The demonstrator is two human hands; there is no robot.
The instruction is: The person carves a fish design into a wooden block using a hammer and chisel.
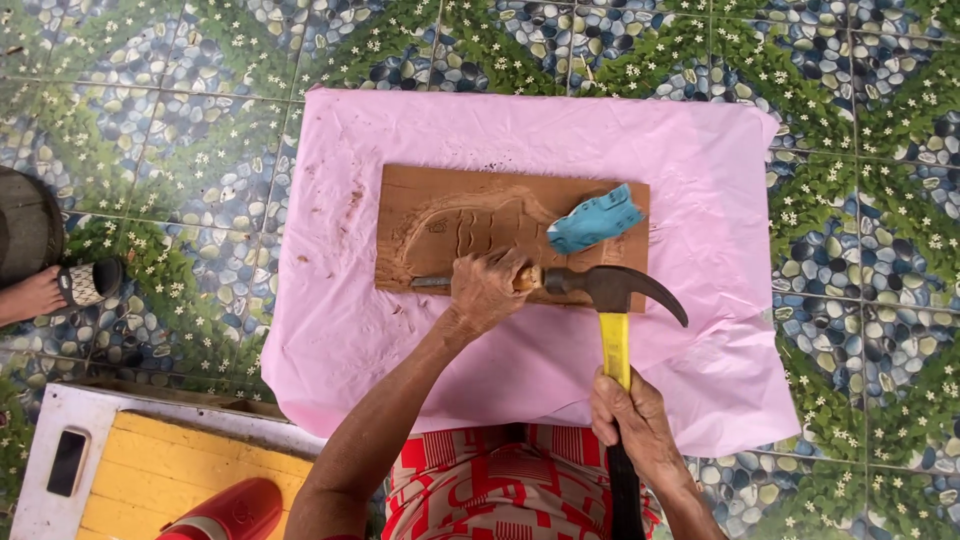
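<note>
A brown wooden board with a carved relief lies on a pink sheet. My left hand grips a chisel lying across the board's near edge, its metal blade pointing left. My right hand holds a claw hammer by its yellow and black handle. The hammer's head touches the wooden end of the chisel. A blue crumpled cloth rests on the board's right part.
The pink sheet covers a low surface above a floor of pebble-and-flower tiles. Another person's foot in a sandal is at the left. A yellow and white stool with a dark phone and a red object sit near left.
</note>
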